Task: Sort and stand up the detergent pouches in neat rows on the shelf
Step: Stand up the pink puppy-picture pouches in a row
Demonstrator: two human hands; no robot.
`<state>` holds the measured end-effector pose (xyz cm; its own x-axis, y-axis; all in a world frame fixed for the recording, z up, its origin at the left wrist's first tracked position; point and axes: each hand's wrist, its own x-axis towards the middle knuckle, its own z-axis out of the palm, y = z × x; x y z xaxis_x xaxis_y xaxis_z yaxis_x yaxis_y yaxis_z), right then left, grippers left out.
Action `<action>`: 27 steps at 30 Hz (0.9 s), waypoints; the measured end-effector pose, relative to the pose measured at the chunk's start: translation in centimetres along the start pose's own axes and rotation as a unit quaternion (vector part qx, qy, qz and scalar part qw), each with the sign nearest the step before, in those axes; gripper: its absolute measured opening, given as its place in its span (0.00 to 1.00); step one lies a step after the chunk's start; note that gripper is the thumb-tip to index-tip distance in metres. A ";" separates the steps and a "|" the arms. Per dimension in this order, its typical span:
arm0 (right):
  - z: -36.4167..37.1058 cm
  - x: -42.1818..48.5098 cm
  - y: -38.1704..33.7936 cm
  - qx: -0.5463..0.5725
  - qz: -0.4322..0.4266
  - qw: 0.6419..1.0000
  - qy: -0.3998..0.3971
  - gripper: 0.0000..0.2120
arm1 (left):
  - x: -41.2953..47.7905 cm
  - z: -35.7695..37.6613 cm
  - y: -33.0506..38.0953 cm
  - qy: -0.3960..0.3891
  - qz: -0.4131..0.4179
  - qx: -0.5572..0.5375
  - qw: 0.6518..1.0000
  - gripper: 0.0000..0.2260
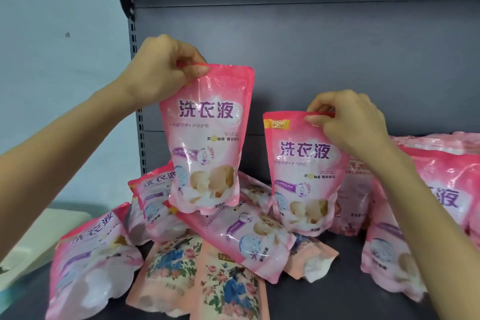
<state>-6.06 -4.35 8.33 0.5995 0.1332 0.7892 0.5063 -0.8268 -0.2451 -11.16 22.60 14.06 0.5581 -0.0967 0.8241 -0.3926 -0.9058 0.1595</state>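
Floral pouches (228, 291) flat at shelf (337, 299) front, partly under jumbled pink heap (246, 239). Left hand (161, 73) pinches top corner of raised pink pouch (207, 138): hanging upright, long axis vertical, label forward. Right hand (348, 125) pinches top edge of second pink pouch (306, 176), upright, leaning slightly, base at heap.

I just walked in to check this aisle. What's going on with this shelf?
A person is sorting detergent pouches on a dark shelf. The left hand pinches the top of one pink pouch, lifted above the pile. The right hand pinches the top of a second pouch, which it holds upright, lower down. Beneath them, pink and floral pouches lie jumbled and flat, not yet in rows.
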 end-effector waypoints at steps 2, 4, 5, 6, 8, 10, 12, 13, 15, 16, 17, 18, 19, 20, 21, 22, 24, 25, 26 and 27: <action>-0.9 -0.4 -0.2 -0.005 0.008 1.000 0.017 0.03 | -0.6 -0.6 0.5 0.011 0.011 -0.002 1.000 0.07; -1.9 -0.9 -0.4 -0.009 0.014 0.999 0.034 0.03 | -1.1 -1.2 1.0 0.013 0.022 -0.008 1.000 0.07; -2.4 -1.1 -0.5 -0.010 0.016 0.999 0.040 0.04 | -1.3 -1.4 1.2 0.013 0.026 -0.011 1.000 0.07; -3.0 -1.3 -0.8 -0.010 0.018 0.999 0.047 0.04 | -1.5 -1.5 1.4 0.012 0.029 -0.015 0.999 0.08; -4.0 -1.8 -1.2 -0.008 0.019 0.998 0.055 0.04 | -1.9 -1.7 1.8 0.012 0.036 -0.024 0.999 0.07; -5.0 -2.2 -1.4 -0.006 0.022 0.998 0.056 0.03 | -2.3 -1.8 2.2 0.007 0.042 -0.030 0.999 0.08; -5.8 -2.9 -1.5 -0.007 0.027 0.998 0.050 0.03 | -2.7 -1.5 2.5 0.002 0.045 -0.037 0.998 0.08; -6.1 -3.3 -1.5 -0.008 0.030 0.998 0.046 0.03 | -2.9 -1.3 2.8 -0.001 0.045 -0.040 0.998 0.08; -6.7 -4.2 -1.5 -0.008 0.035 0.999 0.039 0.02 | -3.4 -0.9 3.4 -0.007 0.042 -0.052 0.998 0.07; -6.9 -4.6 -1.5 -0.010 0.034 0.999 0.038 0.01 | -3.7 -0.7 3.7 -0.010 0.041 -0.059 0.997 0.07; -7.2 -5.0 -1.4 -0.012 0.032 0.999 0.037 0.01 | -3.9 -0.5 4.1 -0.015 0.043 -0.064 0.997 0.07; -7.6 -5.3 -1.4 -0.017 0.030 0.999 0.037 0.01 | -4.0 -0.3 4.4 -0.020 0.046 -0.068 0.996 0.06; -7.9 -5.6 -1.3 -0.021 0.029 0.999 0.037 0.01 | -4.1 -0.1 4.8 -0.026 0.049 -0.071 0.996 0.06; -8.3 -5.8 -1.3 -0.025 0.029 0.999 0.038 0.01 | -4.1 0.1 5.1 -0.033 0.051 -0.074 0.995 0.07; -8.7 -6.0 -1.1 -0.025 0.029 0.998 0.039 0.01 | -4.1 0.3 5.6 -0.038 0.052 -0.078 0.995 0.06; -9.0 -6.2 -0.9 -0.026 0.029 0.998 0.040 0.01 | -4.1 0.5 6.0 -0.043 0.054 -0.083 0.994 0.06; -9.7 -6.6 -0.3 -0.027 0.027 0.998 0.042 0.01 | -4.1 1.0 7.0 -0.050 0.061 -0.092 0.993 0.07; -10.0 -6.8 0.2 -0.026 0.026 0.998 0.041 0.01 | -4.1 1.3 7.5 -0.052 0.064 -0.095 0.992 0.07; -10.3 -7.0 0.7 -0.024 0.026 0.999 0.039 0.01 | -4.1 1.7 7.9 -0.055 0.067 -0.100 0.991 0.07; -10.6 -7.2 1.4 -0.022 0.028 0.999 0.035 0.03 | -4.2 2.1 8.4 -0.056 0.069 -0.107 0.990 0.07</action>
<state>-16.27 -12.25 8.26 0.5806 0.0482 0.8127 0.4444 -0.8552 -0.2668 -15.28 14.51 10.82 0.5612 -0.2700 0.7824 -0.6097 -0.7741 0.1702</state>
